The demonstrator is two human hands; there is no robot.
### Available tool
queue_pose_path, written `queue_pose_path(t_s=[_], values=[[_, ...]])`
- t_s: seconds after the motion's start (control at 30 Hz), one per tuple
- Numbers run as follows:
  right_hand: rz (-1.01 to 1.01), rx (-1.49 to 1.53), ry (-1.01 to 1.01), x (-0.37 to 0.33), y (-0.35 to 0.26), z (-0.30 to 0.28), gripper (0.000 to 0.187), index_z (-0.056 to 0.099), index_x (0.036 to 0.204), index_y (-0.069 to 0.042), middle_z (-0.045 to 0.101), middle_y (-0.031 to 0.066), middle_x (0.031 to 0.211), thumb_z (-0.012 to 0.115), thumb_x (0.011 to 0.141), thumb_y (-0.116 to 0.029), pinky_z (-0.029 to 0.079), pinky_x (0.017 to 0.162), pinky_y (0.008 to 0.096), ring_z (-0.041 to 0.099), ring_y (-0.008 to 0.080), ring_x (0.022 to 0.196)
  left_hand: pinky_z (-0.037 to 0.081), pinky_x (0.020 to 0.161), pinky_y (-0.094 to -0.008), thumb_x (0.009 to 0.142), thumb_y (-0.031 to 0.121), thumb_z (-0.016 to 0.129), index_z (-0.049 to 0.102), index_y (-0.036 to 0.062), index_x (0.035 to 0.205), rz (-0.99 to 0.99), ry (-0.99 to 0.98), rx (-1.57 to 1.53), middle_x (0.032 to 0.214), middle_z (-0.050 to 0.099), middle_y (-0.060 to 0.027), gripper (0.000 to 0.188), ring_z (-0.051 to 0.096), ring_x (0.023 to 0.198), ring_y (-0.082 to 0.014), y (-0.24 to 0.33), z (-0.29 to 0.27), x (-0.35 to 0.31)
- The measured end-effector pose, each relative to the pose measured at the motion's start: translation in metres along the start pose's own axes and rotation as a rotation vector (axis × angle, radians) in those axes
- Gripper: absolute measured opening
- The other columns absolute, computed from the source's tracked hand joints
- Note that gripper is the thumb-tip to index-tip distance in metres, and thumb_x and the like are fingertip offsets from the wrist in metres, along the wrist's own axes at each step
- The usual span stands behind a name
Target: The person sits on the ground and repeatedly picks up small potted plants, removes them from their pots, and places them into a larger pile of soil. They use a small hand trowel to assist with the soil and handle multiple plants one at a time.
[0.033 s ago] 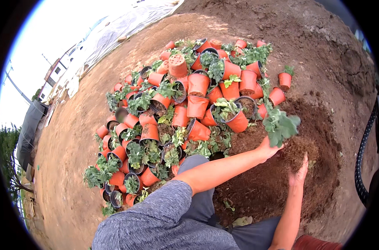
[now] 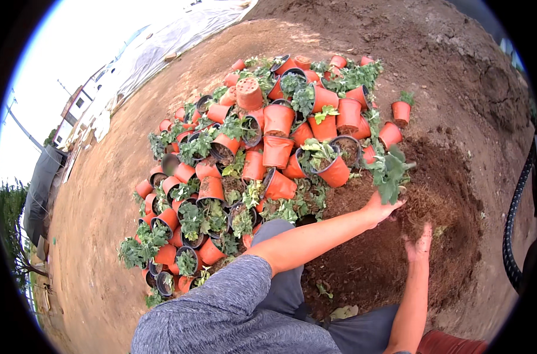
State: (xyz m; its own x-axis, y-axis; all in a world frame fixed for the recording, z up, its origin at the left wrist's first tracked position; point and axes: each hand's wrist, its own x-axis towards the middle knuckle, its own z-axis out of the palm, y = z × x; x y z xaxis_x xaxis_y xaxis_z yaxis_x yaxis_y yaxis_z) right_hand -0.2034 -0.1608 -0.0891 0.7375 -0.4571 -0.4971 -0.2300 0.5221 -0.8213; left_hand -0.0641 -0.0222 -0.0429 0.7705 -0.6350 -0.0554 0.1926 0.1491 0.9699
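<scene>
My left hand (image 2: 385, 211) is closed around the base of a leafy green plant (image 2: 391, 174), whose leaves stand up above the fingers. Brown, fibrous roots with soil (image 2: 423, 213) hang beside that hand, blending into the loose earth behind. Just below the roots is my right hand (image 2: 419, 243), thumb and fingers apart, fingertips at the lower edge of the root mass. Whether they touch it is hard to tell. Dark loose soil (image 2: 363, 265) lies beneath both hands.
A big heap of orange-red pots (image 2: 277, 151) with wilting plants lies left of my hands, many tipped over. One upright pot (image 2: 401, 112) stands apart at its right. A black hose (image 2: 510, 227) curves along the right edge. My bent knee (image 2: 274, 233) is beside the heap.
The plant has shifted slightly left and down in my left hand. My right hand has dropped a little, and its fingers are spread more.
</scene>
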Motion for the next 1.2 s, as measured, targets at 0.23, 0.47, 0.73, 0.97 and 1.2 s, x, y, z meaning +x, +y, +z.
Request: queue_pose_path(t_s=[0.23,0.47,0.73,0.97,1.2], values=[[-0.147,0.088,-0.043,0.0,-0.015,-0.007,0.073,0.027,0.142,-0.001,0.045,0.0194,0.138,0.069,0.083,-0.012,0.036,0.104,0.0479,0.045,0.0306,0.126,0.058,0.066,-0.0384,0.082,0.028,0.077,0.041,0.0106,0.131,-0.237,0.106,-0.137,0.124,0.047,-0.0065,0.063,0.048,0.114,-0.0239,0.034,0.003,0.003],[-0.179,-0.076,0.097,-0.016,-0.03,0.007,0.073,0.028,0.147,-0.002,0.043,0.016,0.143,0.067,0.085,-0.008,0.034,0.105,0.0424,0.043,0.0296,0.128,0.057,0.066,-0.0391,0.082,0.024,0.077,0.047,0.0141,0.122,-0.135,0.025,-0.135,0.116,0.05,-0.0016,0.051,0.051,0.105,-0.0177,0.045,-0.004,0.003],[-0.236,-0.288,0.178,-0.019,-0.049,0.005,0.064,0.046,0.137,-0.007,0.051,0.0135,0.136,0.066,0.087,-0.041,0.031,0.109,0.0408,0.043,0.0253,0.13,0.057,0.067,-0.0381,0.081,0.026,0.079,0.047,0.0132,0.126,-0.053,0.038,-0.154,0.122,0.049,-0.0038,0.056,0.052,0.107,-0.0184,0.051,-0.019,0.011],[-0.676,-0.644,-0.069,-0.008,-0.025,0.039,0.076,0.045,0.137,-0.005,0.053,0.0171,0.133,0.077,0.075,-0.034,0.035,0.107,0.0367,0.047,0.0276,0.128,0.056,0.067,-0.0375,0.083,0.015,0.076,0.052,0.0095,0.121,0.055,-0.151,-0.038,0.111,0.055,-0.0026,0.045,0.056,0.102,-0.0198,0.026,0.001,-0.004],[-0.324,-0.621,-0.023,-0.025,-0.022,0.043,0.05,0.049,0.128,0.005,0.064,0.0144,0.111,0.066,0.083,-0.01,0.051,0.076,0.035,0.064,0.0238,0.097,0.056,0.061,-0.0312,0.084,0.018,0.075,0.056,0.0027,0.113,-0.046,-0.063,-0.187,0.104,0.061,-0.0063,0.038,0.065,0.078,-0.0189,0.034,-0.006,-0.008]])
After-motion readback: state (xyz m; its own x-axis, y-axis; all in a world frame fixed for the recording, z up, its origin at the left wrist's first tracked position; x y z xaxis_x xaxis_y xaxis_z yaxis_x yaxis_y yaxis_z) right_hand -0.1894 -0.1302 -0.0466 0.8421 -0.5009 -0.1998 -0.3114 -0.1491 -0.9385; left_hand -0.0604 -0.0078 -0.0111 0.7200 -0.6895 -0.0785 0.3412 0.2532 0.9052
